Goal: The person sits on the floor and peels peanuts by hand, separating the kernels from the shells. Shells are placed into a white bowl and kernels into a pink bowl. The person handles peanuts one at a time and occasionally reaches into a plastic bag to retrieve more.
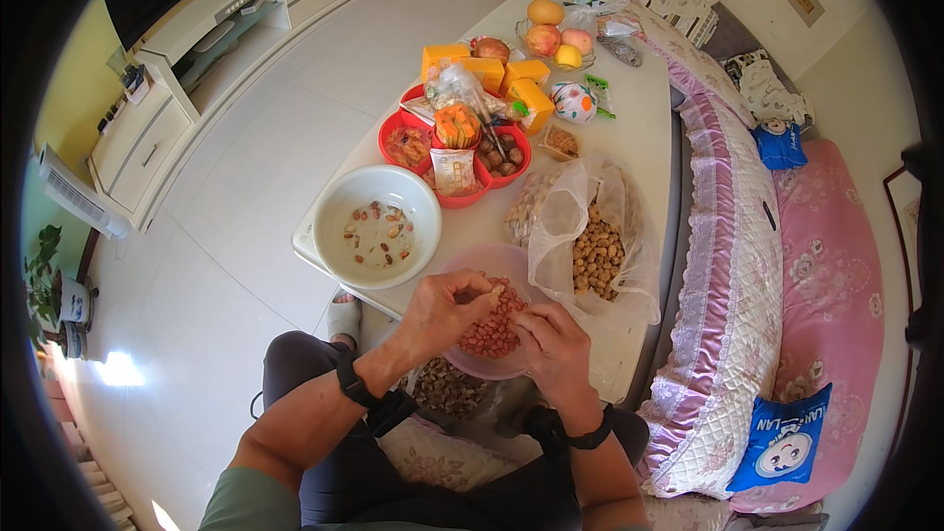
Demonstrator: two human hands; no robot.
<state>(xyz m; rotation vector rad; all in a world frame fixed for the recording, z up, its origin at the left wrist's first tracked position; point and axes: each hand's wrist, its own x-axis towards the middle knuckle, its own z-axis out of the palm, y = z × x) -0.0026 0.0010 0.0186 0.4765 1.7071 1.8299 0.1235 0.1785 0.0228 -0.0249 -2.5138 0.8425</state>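
Note:
Over a pink translucent plastic bowl (450,265), my left hand (450,306) pinches a small pale piece, apparently peanut shell (499,286). My right hand (552,339) is bent at the bowl's right side, thumb and forefinger close together; whether something sits between them is hidden. Red-skinned shelled peanuts (490,339) lie in the bowl below both hands. Right of it stands an open clear plastic bag (553,265) of unshelled peanuts (596,254). A white basin (328,265) to the left holds scattered kernels and bits. Below the table edge are many empty shells (448,387).
A red compartment snack tray (387,134), yellow boxes (529,99) and a glass fruit bowl (588,63) stand farther along the table (641,103). A small open box (562,141) sits near the bag. A quilt-covered sofa (726,295) runs along the right.

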